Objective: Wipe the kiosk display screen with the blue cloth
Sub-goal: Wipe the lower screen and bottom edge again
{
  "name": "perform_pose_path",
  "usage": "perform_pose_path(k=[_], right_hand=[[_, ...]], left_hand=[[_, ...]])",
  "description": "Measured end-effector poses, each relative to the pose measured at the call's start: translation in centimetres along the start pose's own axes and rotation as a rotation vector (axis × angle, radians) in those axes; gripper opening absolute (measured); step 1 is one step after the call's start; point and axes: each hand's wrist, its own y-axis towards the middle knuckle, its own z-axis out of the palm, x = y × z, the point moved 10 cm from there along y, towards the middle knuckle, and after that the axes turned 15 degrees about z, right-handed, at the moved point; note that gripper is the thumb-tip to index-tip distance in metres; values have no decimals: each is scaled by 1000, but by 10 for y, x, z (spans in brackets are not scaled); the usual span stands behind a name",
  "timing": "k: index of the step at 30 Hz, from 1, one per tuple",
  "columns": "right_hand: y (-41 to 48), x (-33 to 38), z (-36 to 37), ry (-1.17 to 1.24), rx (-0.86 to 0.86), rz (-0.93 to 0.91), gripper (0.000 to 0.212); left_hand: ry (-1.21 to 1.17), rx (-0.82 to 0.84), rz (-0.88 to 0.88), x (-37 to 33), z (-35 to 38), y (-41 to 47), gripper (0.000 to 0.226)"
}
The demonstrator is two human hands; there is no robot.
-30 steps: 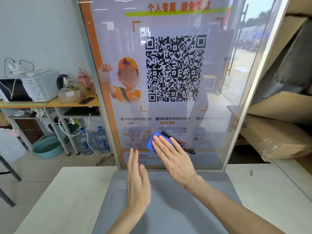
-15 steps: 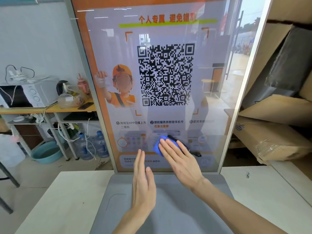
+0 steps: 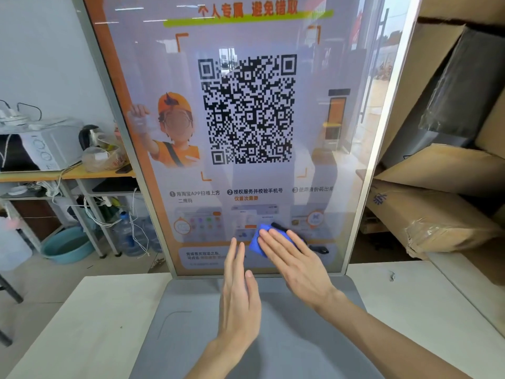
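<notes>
The upright kiosk display screen point(image 3: 246, 110) shows a QR code and an orange cartoon figure. My right hand point(image 3: 295, 262) presses the blue cloth point(image 3: 257, 242) flat against the lower middle of the screen, fingers straight; most of the cloth is hidden under the fingers. My left hand point(image 3: 239, 294) hovers just left of it with straight fingers, held edge-on near the bottom of the screen, holding nothing.
The screen stands on a grey base point(image 3: 191, 337) set in a white counter point(image 3: 82, 324). Cardboard boxes point(image 3: 437, 214) are stacked to the right. At left are shelves with a microwave point(image 3: 46, 149), a kettle, water bottles and a teal basin point(image 3: 68, 244).
My right hand has slid the cloth to the right along the lower screen. The left hand has followed alongside, and my view has drawn closer.
</notes>
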Motion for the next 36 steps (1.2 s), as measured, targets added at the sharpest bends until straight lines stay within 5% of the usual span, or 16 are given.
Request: perform_pose_path(k=[4,11,19,27,36], right_hand=[[5,-14,-3,3,-16,51,71],[-38,-13,12,-112,47,-202,62],[-14,-64,-17,-30,-46,102,79],[-65,-52,19,-127,107,-177,74],[-45,-93,-10,-62,17,59,73]], left_hand=[[-3,-2,-12,-3,7,1,52],[3,10,-10,-4,14,-1,53],[5,92,56,-22,39,-2,54],[-21,131,52,-29,57,-5,56],[-28,148,35,-39,77,-10,55]])
